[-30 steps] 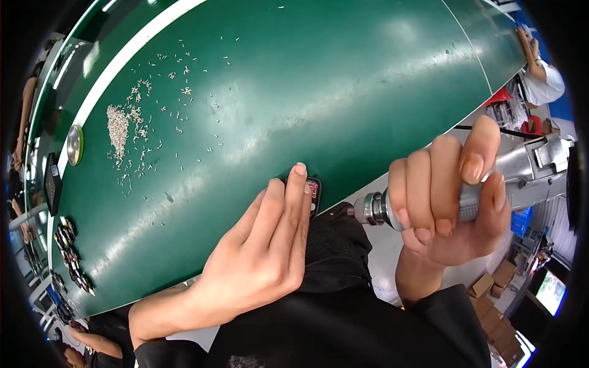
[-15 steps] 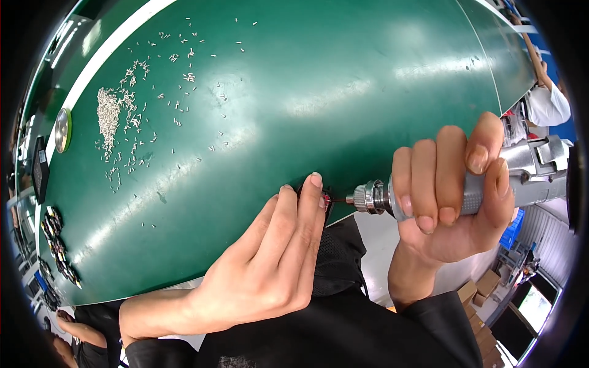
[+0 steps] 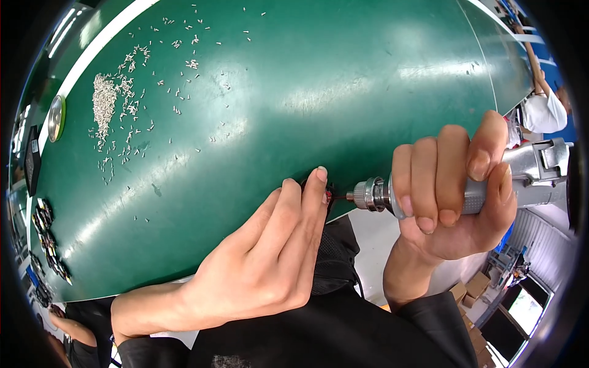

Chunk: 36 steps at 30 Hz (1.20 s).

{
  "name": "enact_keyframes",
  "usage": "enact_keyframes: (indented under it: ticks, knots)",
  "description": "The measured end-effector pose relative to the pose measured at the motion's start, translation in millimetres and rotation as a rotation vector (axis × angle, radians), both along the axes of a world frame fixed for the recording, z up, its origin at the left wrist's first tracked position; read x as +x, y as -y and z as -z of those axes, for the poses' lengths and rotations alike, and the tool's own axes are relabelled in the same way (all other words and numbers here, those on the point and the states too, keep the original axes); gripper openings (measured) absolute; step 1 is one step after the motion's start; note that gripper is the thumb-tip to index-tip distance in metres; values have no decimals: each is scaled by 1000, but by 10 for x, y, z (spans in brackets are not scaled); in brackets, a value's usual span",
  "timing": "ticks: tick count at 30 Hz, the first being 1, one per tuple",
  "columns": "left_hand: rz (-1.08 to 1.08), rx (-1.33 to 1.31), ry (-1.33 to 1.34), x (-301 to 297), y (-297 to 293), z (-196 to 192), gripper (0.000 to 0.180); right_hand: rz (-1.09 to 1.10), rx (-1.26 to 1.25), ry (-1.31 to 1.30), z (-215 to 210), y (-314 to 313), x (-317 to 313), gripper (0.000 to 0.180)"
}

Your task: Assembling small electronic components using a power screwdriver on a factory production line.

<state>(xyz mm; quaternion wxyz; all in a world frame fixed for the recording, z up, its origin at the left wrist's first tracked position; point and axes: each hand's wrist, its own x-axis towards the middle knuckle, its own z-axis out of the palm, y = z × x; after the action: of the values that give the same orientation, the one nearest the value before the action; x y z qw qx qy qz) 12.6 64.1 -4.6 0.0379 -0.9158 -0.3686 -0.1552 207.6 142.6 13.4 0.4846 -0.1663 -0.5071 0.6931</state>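
My right hand [image 3: 451, 190] is wrapped around a grey electric screwdriver [image 3: 475, 195], which lies nearly level with its bit pointing left. The thin bit ends at a small dark part with a bit of red [image 3: 330, 194] close to the table's near edge. That part is held by my left hand [image 3: 264, 254], whose fingers are pressed together over it. Most of the part is hidden behind those fingers, so its exact kind cannot be told. I cannot make out a screw at the bit's tip.
A heap of small silvery screws [image 3: 104, 101] lies on the green table [image 3: 294, 135] at the far left, with loose ones scattered around. Beside it are a round dish [image 3: 56, 118], a black box [image 3: 33, 161] and a row of dark small parts [image 3: 49, 239]. Other people sit at both sides.
The view has shifted slightly, so the table and screws appear a little further left and up. Both hands keep their hold, with the bit still at the small part.
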Motion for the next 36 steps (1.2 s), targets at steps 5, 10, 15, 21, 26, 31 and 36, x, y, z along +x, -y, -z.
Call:
enact_keyframes:
  ticks: [5,10,15,21,26,31,36]
  knots:
    - [59,-35,48,-32,-60,-6,26,-91,72,126,-137,17,-49,20]
    - [73,-112,50,-53,-47,-69,30,-47,124,176,-161,42,-162,20]
    - [79,-17,36,-105,-39,-41,28,-83,208,152,-99,-27,-201,16]
    - [171,-145,107,-185,-77,-99,29,-600,269,-300,-60,-246,-306,22]
    - [-87,-100,171,-594,253,-272,36,-812,269,-548,-197,-403,-263,16]
    - [-1097,-18,101,-1656,697,-128,57,-424,-42,-625,57,-149,-72,20]
    - [-1294,3,48,-1611,925,-70,63,-163,-223,-549,245,48,-184,17]
